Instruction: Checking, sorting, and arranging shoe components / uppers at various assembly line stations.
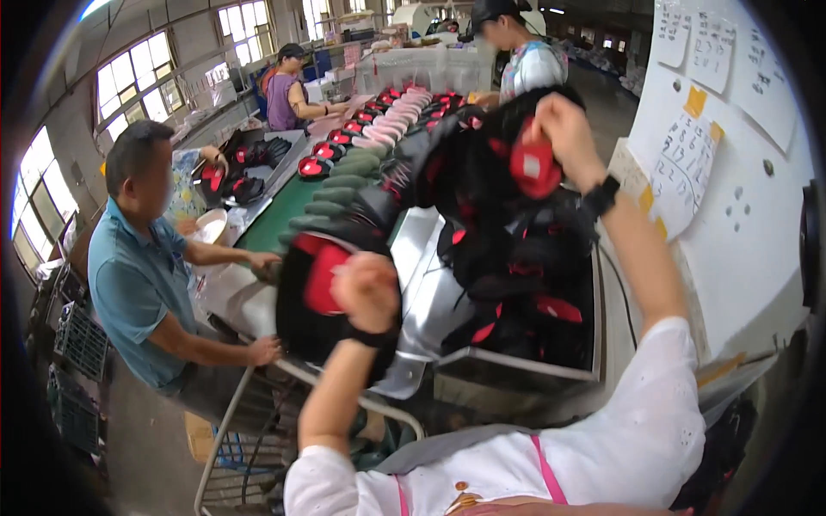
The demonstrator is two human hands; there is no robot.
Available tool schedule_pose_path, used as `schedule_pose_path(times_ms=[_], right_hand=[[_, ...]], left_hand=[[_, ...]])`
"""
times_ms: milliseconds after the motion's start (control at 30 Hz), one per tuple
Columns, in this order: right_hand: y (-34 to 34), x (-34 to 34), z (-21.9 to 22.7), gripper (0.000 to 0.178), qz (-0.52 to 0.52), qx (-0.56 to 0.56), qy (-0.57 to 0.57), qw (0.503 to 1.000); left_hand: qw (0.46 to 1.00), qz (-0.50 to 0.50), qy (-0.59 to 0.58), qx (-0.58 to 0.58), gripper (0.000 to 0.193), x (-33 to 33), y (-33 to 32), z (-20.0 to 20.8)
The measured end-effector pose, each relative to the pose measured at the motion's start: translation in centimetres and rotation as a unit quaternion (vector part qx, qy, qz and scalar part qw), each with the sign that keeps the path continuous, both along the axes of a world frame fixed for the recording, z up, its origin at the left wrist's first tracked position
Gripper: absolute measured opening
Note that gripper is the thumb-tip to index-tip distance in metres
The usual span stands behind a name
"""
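Motion blur softened the left grip [366,288]; individual fingers were not separable, and their hold on the adjoining black-and-red piece [323,271] could not be verified. The same grip covered part of that piece. At the right grip [561,133], the fingertips closed on a red-lined piece [535,170] were smeared, and the item's black outline merged with the dark material beside it. Below the right grip, a black-and-red heap [516,267] concealed most of the metal tray [525,368]; single items were indistinct. Below both grips, the picture's lower edge cut off the wearer's white shirt [611,430].
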State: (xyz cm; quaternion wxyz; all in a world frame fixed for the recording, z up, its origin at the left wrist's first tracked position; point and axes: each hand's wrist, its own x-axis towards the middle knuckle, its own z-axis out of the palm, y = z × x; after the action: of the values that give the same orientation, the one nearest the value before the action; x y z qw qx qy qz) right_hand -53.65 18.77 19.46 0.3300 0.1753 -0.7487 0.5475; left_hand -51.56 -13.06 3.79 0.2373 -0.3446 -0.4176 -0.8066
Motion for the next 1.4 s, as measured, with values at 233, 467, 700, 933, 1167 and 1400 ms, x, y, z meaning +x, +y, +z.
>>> schedule_pose_path(times_ms=[233, 467, 700, 933, 1167, 1400], right_hand=[[9.9, -1.4, -22.2, 0.013, -0.117, 0.337, -0.267, 0.895], [7.9, -3.4, -26.0, 0.011, -0.054, 0.283, -0.374, 0.882], [5.1, -4.6, -24.7, 0.019, -0.044, 0.496, -0.341, 0.797], [0.6, -0.7, -22.8, 0.041, -0.153, 0.561, -0.255, 0.773], [-11.3, 0.9, -27.0, 0.040, 0.252, 0.553, -0.076, 0.791], [-11.1, -1.8, -30.3, 0.047, 0.222, 0.539, -0.407, 0.703]], left_hand=[[0.894, -0.102, -0.182, -0.396, 0.019, -5.2, 17.1, -20.2], [0.865, -0.025, -0.169, -0.472, 0.025, -5.5, 12.3, -22.3], [0.867, 0.119, -0.162, -0.457, 0.029, -2.5, 8.0, -23.9], [0.906, 0.151, -0.216, -0.332, 0.036, -1.3, 7.5, -25.8], [0.892, -0.045, -0.104, -0.438, 0.031, -3.4, 9.9, -29.9], [0.849, -0.088, -0.214, -0.476, 0.035, 4.0, 3.2, -23.1]])
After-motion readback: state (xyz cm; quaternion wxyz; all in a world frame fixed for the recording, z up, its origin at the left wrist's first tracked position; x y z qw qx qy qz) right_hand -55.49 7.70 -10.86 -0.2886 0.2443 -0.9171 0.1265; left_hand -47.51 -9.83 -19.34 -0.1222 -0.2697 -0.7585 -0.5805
